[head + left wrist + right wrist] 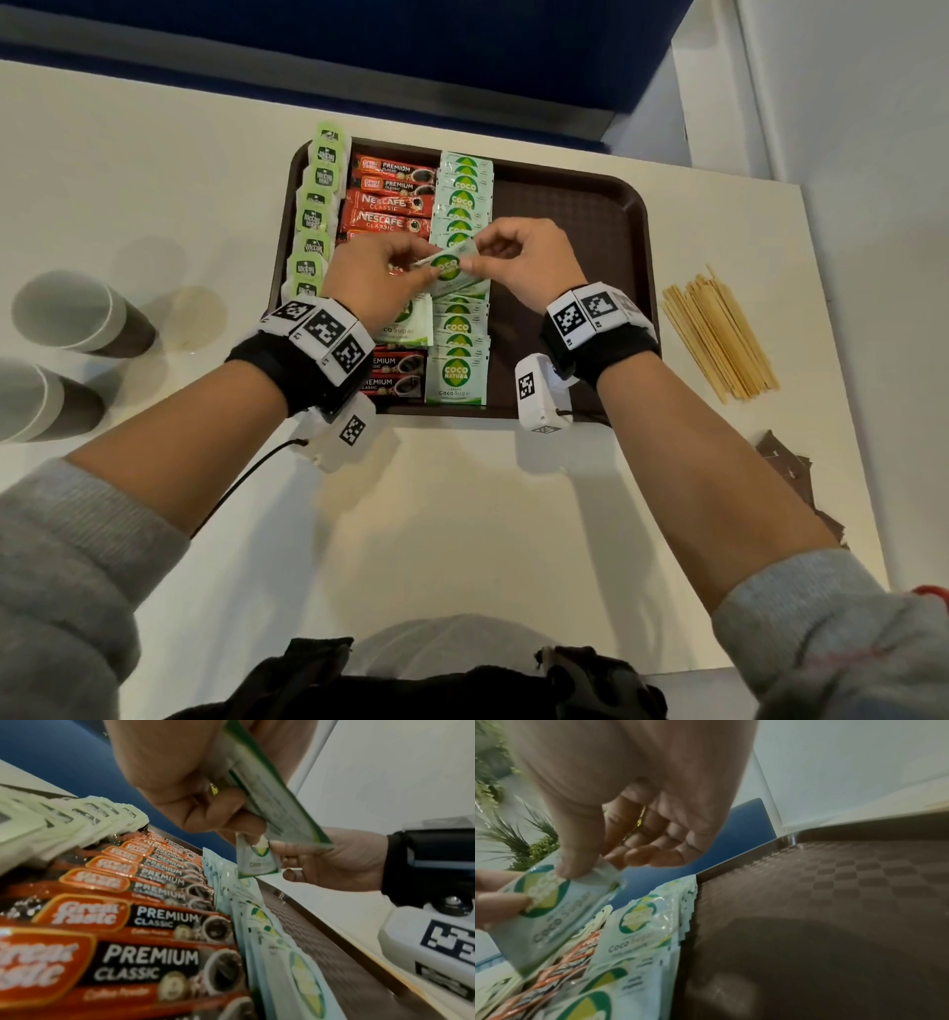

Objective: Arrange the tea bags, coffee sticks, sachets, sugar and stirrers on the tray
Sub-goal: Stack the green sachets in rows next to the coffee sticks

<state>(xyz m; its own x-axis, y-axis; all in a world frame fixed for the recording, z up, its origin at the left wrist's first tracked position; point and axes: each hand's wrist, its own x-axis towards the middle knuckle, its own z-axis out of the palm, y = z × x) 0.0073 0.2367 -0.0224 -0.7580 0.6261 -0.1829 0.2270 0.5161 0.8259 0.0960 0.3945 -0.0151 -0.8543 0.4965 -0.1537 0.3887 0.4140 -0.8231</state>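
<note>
A brown tray (pixel 570 216) holds a left column of green tea bags (pixel 314 205), a column of red coffee sticks (pixel 390 201) and a column of Coco Sugar sachets (pixel 462 198). Above the sachet column both hands meet on a sugar sachet (pixel 452 264). My left hand (pixel 425 268) grips a small stack of sachets (pixel 270 791). My right hand (pixel 475 263) pinches the corner of one sachet (pixel 552 912) between thumb and forefinger. Wooden stirrers (pixel 719 334) lie in a pile on the table, right of the tray.
Two paper cups (pixel 72 313) stand on the table at the left. Dark brown packets (pixel 791 473) lie near the table's right edge. One loose Coco Sugar sachet (pixel 405 329) lies across the coffee sticks under my left wrist. A blue panel runs behind the table.
</note>
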